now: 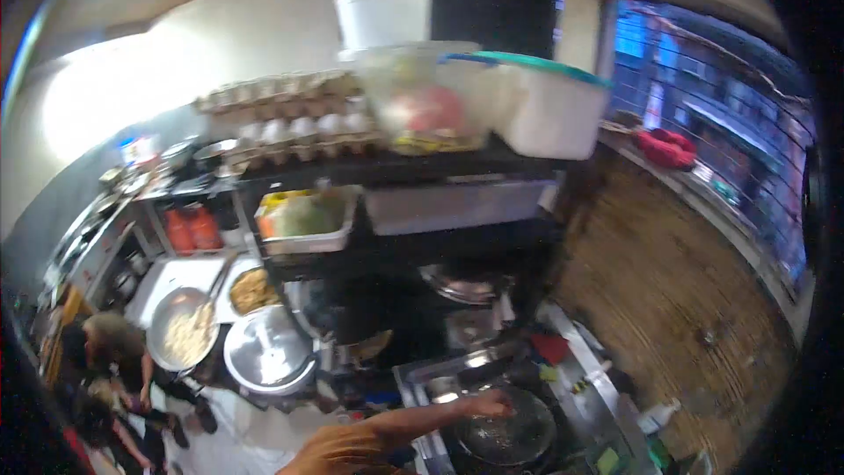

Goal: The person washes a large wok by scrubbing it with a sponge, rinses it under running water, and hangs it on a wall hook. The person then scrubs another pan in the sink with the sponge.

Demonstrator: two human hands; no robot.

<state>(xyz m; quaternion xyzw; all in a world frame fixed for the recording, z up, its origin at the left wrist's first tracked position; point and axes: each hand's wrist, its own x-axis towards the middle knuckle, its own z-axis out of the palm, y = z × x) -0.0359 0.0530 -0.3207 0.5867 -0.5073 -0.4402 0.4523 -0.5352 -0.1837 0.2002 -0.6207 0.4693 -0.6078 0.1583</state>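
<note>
My left hand (489, 404) reaches out from an orange-brown sleeve (347, 450) at the bottom. It hangs over the far part of a dark round pan (514, 449) on the stove (431, 450). The fingers look curled closed, but blur hides what they hold, if anything. Inside the pan the surface looks dark and shiny. A small metal container (443, 387) stands just left of the pan. My right hand is out of view.
On the left are a large silver lidded pot (268, 352), a wide pan of pale food (185, 330) and a dish of brown food (253, 290). People (119, 352) are at lower left. Egg trays (290, 132) and white tubs (549, 114) fill the shelf above.
</note>
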